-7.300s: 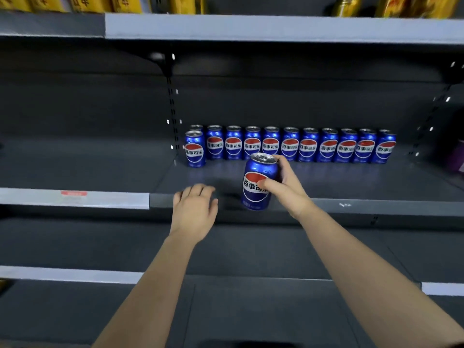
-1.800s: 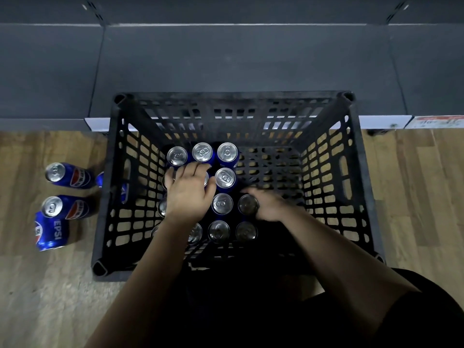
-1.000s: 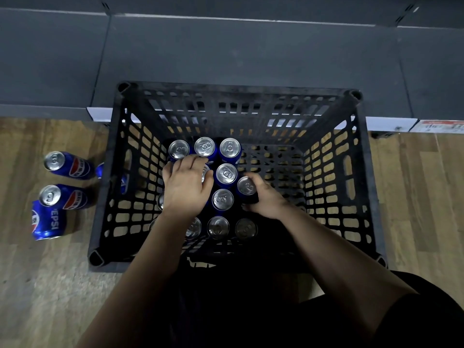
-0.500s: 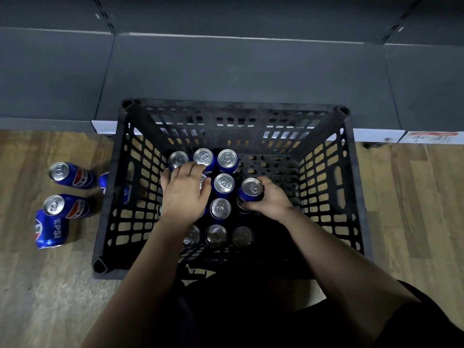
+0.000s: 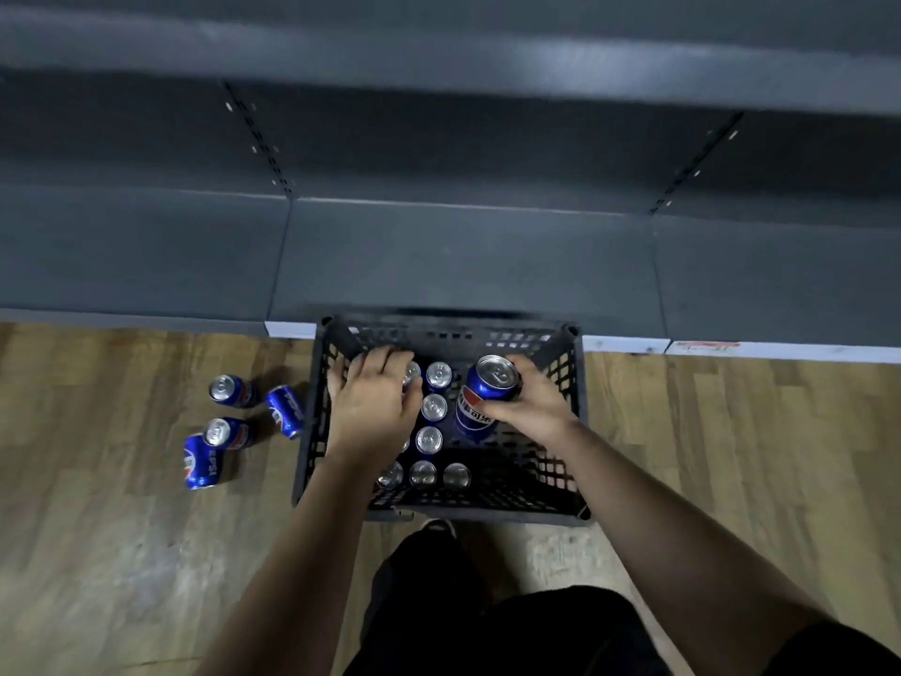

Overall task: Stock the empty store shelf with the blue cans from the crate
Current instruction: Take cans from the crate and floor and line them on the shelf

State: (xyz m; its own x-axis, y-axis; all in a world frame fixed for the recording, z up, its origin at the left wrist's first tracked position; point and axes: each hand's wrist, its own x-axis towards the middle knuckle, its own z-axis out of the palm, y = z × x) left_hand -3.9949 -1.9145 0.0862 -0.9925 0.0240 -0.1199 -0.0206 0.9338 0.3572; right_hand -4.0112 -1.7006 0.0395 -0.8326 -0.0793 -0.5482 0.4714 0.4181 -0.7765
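A dark grey store shelf (image 5: 463, 265) is seen beyond both hands, bare on its lower boards. A black crate (image 5: 565, 509) is set on the wooden floor (image 5: 97, 553) beneath the hands. The right hand (image 5: 529, 407) is clenched around one blue can (image 5: 482, 397), raised above the crate. The left hand (image 5: 373, 407) is laid over upright cans (image 5: 429, 439) in the crate; its grip cannot be told. Four loose cans (image 5: 229, 422) are noted left of the left hand.
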